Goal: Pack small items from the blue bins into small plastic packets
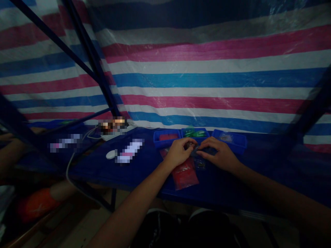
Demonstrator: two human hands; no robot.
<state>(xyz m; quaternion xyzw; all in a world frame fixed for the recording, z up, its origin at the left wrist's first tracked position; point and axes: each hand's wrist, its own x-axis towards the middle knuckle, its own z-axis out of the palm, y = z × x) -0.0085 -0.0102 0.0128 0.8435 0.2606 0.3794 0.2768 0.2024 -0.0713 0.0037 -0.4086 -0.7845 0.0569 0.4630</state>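
Note:
My left hand is closed, thumb against fingers, above a red plastic bag on the blue table. Close to its right, my right hand pinches at the edge of a small clear item between the two hands. What exactly either hand holds is too small and dark to make out. Just below the fingers lies a small clear bag with dark bits inside. Behind the hands stand a blue bin with red contents, a bin with green items and a bin with clear bags.
A white oval object lies left on the table, beside a blurred-out phone-like item. Farther back is a white power strip with cables. Blue frame poles rise at the left, where another person's arm shows.

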